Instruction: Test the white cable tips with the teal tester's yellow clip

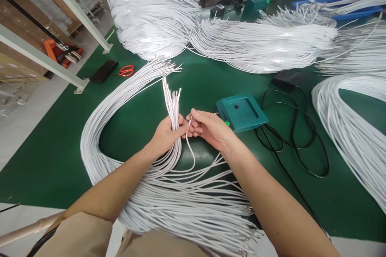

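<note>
On my feed the green surface [129, 128] takes up most of the view, and on it, in front of the person, lies the looped bundle [90, 140] of white cables, curving round on the left and running beneath both forearms. I judge a bundle this thick to be fairly heavy and floppy, bending in a wide, springy arc, its smooth jackets apt to slide over one another; I would take it around its full girth rather than by a few strands. It looks glossy white, with loose ends fanning out at the lower right. Smaller is the gathered sheaf [171, 106], which rises upright out of the left hand [165, 134]; that hand is wrapped firmly around it. I expect the sheaf to stand stiffly above a low grip and splay if squeezed too little. Its tips are uneven in height and look metallic. Smallest is the single cable [189, 144], light and limp to my eye, dipping in a slack curve below the fingers. The right hand [208, 126] pinches it near its end, just beside the sheaf, which seems the right place to hold it, since the fine end looks easily bent; its exact shape is too small to tell.
</note>
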A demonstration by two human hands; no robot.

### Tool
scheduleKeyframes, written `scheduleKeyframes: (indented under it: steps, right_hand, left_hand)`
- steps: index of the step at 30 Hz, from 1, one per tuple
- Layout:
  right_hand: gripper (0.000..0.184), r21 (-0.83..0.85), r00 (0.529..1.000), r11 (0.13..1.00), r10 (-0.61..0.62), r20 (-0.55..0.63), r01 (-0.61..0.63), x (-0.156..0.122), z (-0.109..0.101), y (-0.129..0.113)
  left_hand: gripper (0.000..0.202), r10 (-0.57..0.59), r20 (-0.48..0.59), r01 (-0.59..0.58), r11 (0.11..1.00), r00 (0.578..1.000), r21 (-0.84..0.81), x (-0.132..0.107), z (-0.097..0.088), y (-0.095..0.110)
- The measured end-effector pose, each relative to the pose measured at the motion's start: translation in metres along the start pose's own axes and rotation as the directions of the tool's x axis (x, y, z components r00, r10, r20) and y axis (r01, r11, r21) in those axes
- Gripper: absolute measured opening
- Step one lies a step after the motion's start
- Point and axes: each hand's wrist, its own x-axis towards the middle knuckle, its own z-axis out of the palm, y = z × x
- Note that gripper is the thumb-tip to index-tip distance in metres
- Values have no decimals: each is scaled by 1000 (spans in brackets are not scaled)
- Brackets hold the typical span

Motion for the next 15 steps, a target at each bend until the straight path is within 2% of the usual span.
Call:
scheduleKeyframes:
  steps: [5,9,11,13,15]
  right_hand:
    - [27,9,999,1000,-20,-40,20,0,-1,2]
    - [26,-198,978,975,-131,-160,99,-2,4,-1]
    - [21,-342,957,931,-209,-203,131,-2,5,-2]
    - [15,-491,938,857,-286,-197,158,-2,6,-2]
    - [14,-677,907,710,-392,-153,192,-2,6,1]
  left_hand:
    - [30,7,-33,-8,1000,999,-24,1,-3,-3]
    - [26,52,-14,-52,998,999,-31,2,-4,-4]
    - [34,70,-16,-70,997,997,-36,1,-4,-4]
    - [49,64,-18,-65,997,998,-47,1,-3,-4]
    - [56,33,-4,-33,996,999,-83,1,-3,-3]
